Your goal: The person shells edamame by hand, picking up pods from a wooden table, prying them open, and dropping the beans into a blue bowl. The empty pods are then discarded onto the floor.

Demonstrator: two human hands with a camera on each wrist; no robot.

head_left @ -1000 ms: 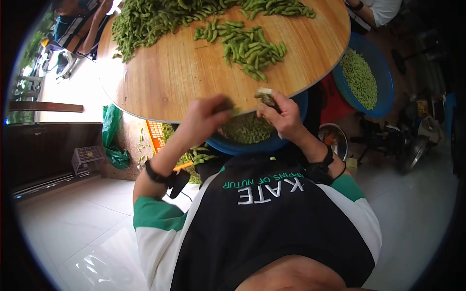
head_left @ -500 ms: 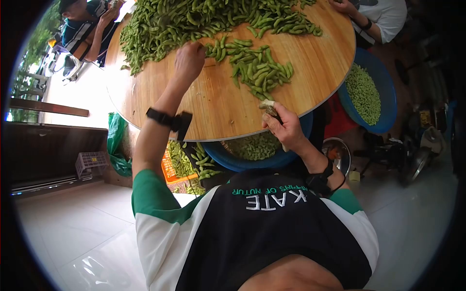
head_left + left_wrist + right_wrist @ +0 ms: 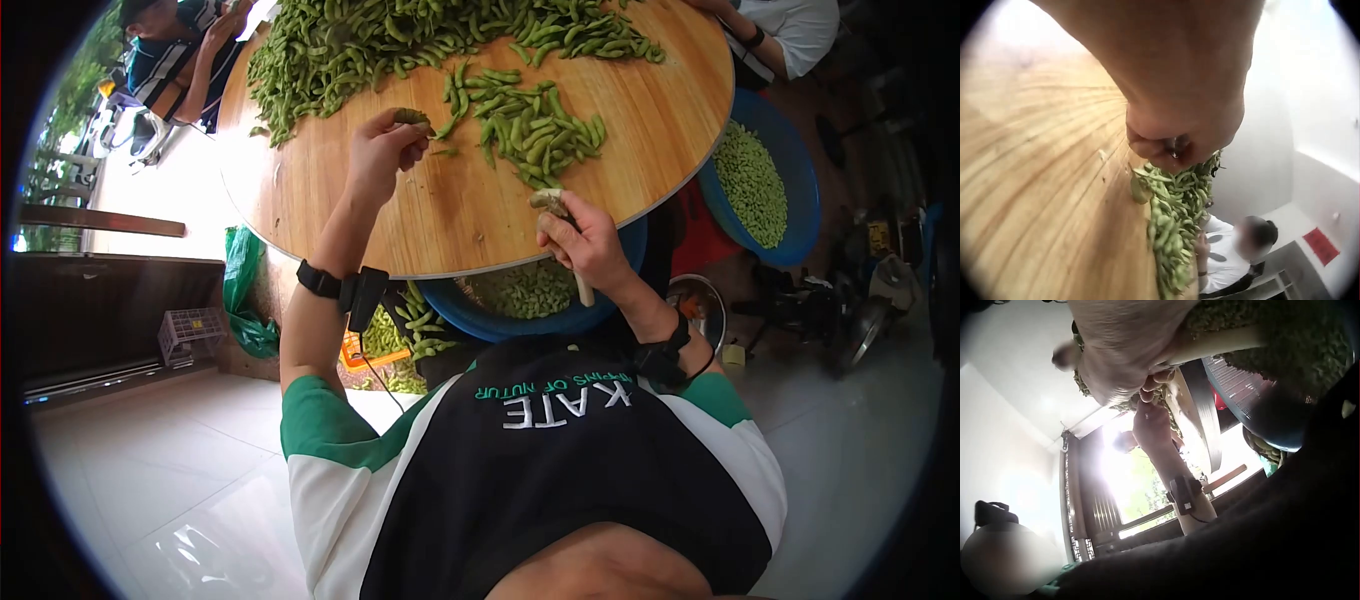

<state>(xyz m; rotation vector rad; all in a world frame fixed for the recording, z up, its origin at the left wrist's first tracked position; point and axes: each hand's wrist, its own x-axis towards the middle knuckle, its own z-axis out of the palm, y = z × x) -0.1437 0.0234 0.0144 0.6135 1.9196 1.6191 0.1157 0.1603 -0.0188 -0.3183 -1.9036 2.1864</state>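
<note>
From the head view, here's the left hand (image 3: 378,158) out over the wooden tabletop (image 3: 320,205), thumb and fingers pinched together on one green pod (image 3: 410,117), the arm reaching well forward with the wrist raised. It's just to the left of the small heap of pods (image 3: 545,130), with the big pile (image 3: 380,40) beyond. Nearer the body, at the table's edge, the right hand (image 3: 592,247) is a closed fist, clamped round a pale rod (image 3: 585,290) whose end pokes out below; a brownish, whitish-tipped piece (image 3: 548,201) shows at the top of the grip, its nature hard to tell. That forearm is bent in, and shelled beans (image 3: 530,290) lie in the blue tub (image 3: 465,318) beneath. Over to the left wrist view: the hand hangs down above the wood, fingers folded inward and close together, pods right behind; what's between the fingertips is too blurred to tell. And the right wrist view has the right hand large overhead, fingers curled, the rod slanting out sideways, with the left forearm stretched out beyond it.
</note>
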